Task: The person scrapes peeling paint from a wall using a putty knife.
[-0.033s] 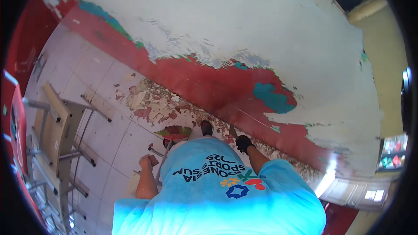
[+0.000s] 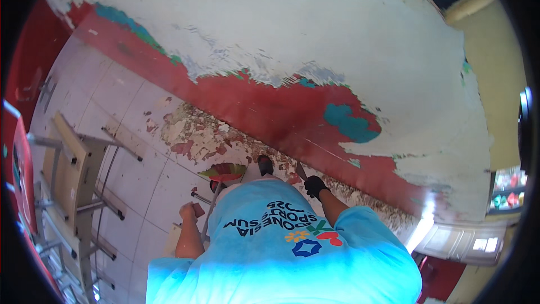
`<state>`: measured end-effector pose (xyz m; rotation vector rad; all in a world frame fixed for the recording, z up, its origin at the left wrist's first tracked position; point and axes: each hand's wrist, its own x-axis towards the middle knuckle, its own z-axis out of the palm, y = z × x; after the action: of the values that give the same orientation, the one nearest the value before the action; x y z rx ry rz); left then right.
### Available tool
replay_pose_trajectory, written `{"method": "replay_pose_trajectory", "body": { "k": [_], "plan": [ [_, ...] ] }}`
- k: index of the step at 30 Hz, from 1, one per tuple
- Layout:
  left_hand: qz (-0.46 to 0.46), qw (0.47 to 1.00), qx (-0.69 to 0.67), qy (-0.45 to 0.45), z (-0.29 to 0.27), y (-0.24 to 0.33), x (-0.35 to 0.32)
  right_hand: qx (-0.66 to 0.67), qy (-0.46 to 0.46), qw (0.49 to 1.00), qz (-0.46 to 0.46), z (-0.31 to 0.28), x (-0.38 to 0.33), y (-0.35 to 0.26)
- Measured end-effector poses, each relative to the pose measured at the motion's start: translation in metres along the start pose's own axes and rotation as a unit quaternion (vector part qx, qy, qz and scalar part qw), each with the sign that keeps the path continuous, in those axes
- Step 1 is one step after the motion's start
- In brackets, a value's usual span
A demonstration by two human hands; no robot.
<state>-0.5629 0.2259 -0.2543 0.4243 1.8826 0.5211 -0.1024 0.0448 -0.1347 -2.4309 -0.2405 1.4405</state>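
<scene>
My right hand (image 2: 316,186), in a black glove, is wrapped round the handle of a scraper (image 2: 301,170). Its narrow blade points at the foot of the wall, close to the paint flakes. On the left, my bare left hand (image 2: 188,211) is closed on a small flat reddish-brown piece (image 2: 198,209), whose kind I cannot make out. Ahead, the wall (image 2: 253,101) shows peeled white paint over red, with teal patches. Loose paint flakes (image 2: 194,132) lie along its base. A red and green fan-shaped thing (image 2: 225,170) with a grey pole stands by my feet.
Wooden-topped furniture with metal legs (image 2: 73,174) lies tipped over at the left, its legs sticking out across the tiled floor (image 2: 132,180). A red chair (image 2: 23,169) is at the far left edge. A pale panel (image 2: 461,242) leans at the right.
The view has shifted slightly. Both hands stay nearly in place, and the scraper blade shows a little more clearly.
</scene>
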Motion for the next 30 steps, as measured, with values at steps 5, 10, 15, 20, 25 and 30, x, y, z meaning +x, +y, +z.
{"method": "replay_pose_trajectory", "body": {
  "k": [5, 10, 15, 20, 25, 30],
  "plan": [
    [0.03, 0.979, 0.197, -0.034, -0.006, 0.007, 0.016, 0.102, 0.03, 0.993, 0.051, 0.017, -0.047, 0.045],
    [0.164, 0.904, 0.377, -0.117, -0.023, -0.002, 0.069, 0.177, 0.072, 0.978, 0.088, 0.034, -0.064, 0.106],
    [0.12, 0.966, 0.18, -0.145, 0.012, 0.054, 0.01, 0.077, 0.051, 0.985, 0.143, 0.042, -0.037, 0.186],
    [0.177, 0.958, 0.201, -0.106, 0.029, 0.032, -0.021, 0.085, 0.02, 0.99, 0.111, 0.023, -0.007, 0.22],
    [0.261, 0.91, 0.319, -0.034, 0.047, -0.043, -0.069, 0.243, 0.007, 0.97, 0.009, -0.018, 0.004, 0.226],
    [0.345, 0.798, 0.493, -0.043, 0.067, -0.072, -0.139, 0.271, -0.019, 0.962, 0.038, -0.047, 0.029, 0.291]
  ]
}}
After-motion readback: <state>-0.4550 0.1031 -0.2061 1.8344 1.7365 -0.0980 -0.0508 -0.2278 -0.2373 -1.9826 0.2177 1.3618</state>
